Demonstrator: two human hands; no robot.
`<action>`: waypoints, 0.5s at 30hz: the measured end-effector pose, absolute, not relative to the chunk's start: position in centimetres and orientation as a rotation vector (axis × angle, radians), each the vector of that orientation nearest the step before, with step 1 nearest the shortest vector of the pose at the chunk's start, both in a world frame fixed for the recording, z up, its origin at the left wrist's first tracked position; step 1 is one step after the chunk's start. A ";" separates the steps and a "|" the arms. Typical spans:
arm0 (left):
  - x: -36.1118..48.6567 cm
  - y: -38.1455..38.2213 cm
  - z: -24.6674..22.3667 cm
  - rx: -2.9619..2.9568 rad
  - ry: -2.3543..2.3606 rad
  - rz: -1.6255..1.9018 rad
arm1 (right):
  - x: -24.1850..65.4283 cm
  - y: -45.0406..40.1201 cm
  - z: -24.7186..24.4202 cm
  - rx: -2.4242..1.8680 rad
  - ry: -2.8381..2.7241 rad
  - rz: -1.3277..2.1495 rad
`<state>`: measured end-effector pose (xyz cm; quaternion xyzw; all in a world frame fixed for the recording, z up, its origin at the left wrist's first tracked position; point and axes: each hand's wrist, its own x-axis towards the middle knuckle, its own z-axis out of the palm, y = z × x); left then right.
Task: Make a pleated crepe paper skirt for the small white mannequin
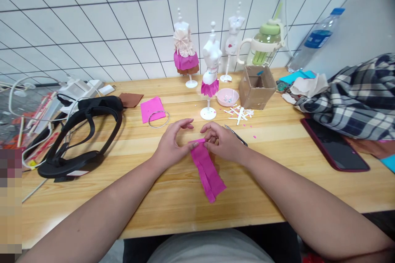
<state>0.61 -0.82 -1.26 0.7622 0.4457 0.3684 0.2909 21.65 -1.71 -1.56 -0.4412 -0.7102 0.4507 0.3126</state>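
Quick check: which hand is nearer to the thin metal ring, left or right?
Left. The left hand is just right of the metal ring and closer to the person; the right hand is farther right, past the left hand.

Left forearm [117, 201] and right forearm [293, 185] bare, angled inward, converging ahead of torso [212, 248]. Left hand [173, 144]: thumb stretched toward right hand [224, 144], index arched above, clear gap between. Right: fingers curled, thumb tucked below index, pinching. Thumb tips near each other.
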 end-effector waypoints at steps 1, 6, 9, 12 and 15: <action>0.6 -0.9 -1.1 2.152 1.198 0.976 | 21.6 -1.7 -1.7 -1.157 -1.869 1.204; 0.9 -1.3 -1.1 2.335 1.215 0.850 | 21.4 -1.7 -1.8 -1.102 -1.838 1.265; 1.0 -1.4 -1.1 2.296 1.241 0.862 | 21.5 -1.6 -1.8 -1.120 -1.798 1.263; 1.0 -1.4 -1.0 2.313 1.247 0.882 | 21.4 -1.6 -1.9 -1.135 -1.788 1.268; 1.1 -1.5 -1.0 2.344 1.241 0.894 | 21.3 -1.7 -2.0 -1.121 -1.815 1.270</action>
